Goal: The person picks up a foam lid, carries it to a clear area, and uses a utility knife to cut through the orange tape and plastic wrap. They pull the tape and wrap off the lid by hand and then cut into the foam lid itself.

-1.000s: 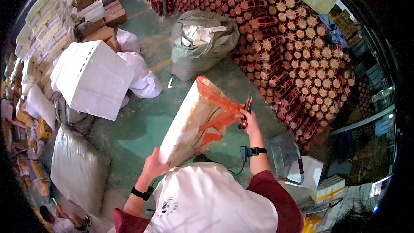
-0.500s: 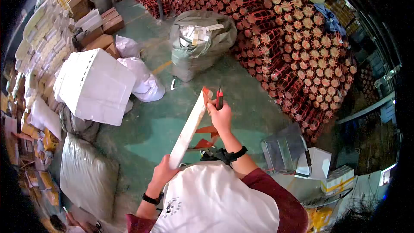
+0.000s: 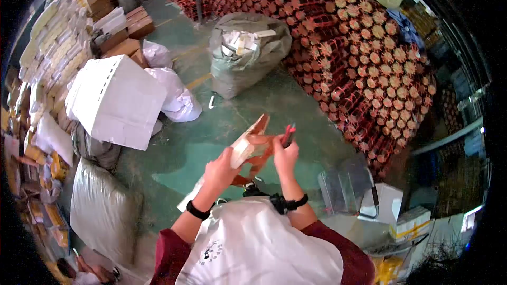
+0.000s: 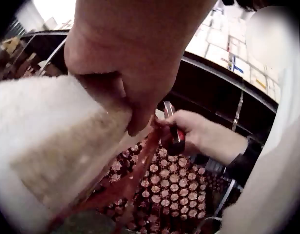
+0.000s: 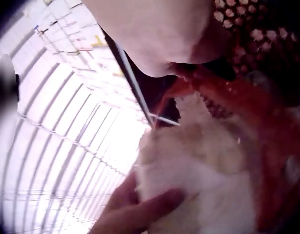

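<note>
Landmark: the large grey-green sack (image 3: pixel 224 76), mouth open, white offcut-like pieces (image 3: pixel 245 41) heaped inside, on a green floor (image 3: pixel 174 174).

Work in hand: a long off-white block (image 3: pixel 242 153), one face rough and brown-stained, material uncertain. Held above the floor on the person's side of the sack, lying slantwise, its far end towards the sack. An orange-red, thin, sheet-like strip (image 3: pixel 257 164) hangs loose along the block, running up to the right hand.

Left hand (image 3: pixel 217 171): fingers curled over the block's edge, gripping it; one finger flat across its face in the right wrist view. Block lies between this hand and the sack, also trailing out behind the wrist.

Right hand (image 3: pixel 285 158): closed around a red-and-black hand tool (image 3: pixel 289 134), tip up. Strip meets its fingers; whether pinched, cannot tell.

Surroundings: left of the sack, white plastic bags (image 3: pixel 177 100), and beyond them a big white tapered box (image 3: pixel 127 103). Right of the sack, close by, a tall stack of round pale-ended bundles in red netting (image 3: pixel 369 63). Well off to the sack's lower left, a stuffed pale sack (image 3: pixel 103 214) on the floor.
</note>
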{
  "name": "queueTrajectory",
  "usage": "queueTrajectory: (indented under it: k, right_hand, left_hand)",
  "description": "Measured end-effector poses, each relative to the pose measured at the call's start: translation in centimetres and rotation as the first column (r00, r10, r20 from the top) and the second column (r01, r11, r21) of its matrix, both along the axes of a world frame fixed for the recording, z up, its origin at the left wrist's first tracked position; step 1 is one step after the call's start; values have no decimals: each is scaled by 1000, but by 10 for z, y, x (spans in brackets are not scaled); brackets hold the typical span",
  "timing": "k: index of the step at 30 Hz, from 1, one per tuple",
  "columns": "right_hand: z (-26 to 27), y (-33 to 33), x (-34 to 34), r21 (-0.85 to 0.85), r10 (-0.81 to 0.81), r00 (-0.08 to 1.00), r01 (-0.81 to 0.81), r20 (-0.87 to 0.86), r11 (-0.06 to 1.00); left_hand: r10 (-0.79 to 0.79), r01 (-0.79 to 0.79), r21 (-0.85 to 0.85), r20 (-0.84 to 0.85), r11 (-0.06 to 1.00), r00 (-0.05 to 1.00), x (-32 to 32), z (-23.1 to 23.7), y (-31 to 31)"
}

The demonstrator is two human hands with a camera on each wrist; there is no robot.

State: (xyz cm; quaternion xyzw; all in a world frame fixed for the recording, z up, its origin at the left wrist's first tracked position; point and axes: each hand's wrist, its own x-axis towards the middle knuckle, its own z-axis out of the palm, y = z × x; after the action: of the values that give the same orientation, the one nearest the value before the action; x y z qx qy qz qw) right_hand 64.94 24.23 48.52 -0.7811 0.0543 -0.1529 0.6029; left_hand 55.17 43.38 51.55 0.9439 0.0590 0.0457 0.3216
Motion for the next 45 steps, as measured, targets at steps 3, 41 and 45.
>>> queueTrajectory:
  k: [3, 41, 45]
  right_hand:
    - [-81, -79, 47, 375, -121, 936, 247, -330, 894]
    - [5, 52, -31, 136, 732, 666, -720, -139, 681]
    - [20, 67, -47, 1, 786, 562, -814, -257, 581]
  left_hand:
    - [195, -177, -257, 49, 950, 980, -30, -21, 29]
    - [-645, 266, -725, -309, 636, 699, -132, -25, 129]
    - [-205, -48, -464, -478, 885, 854, -65, 28, 72]
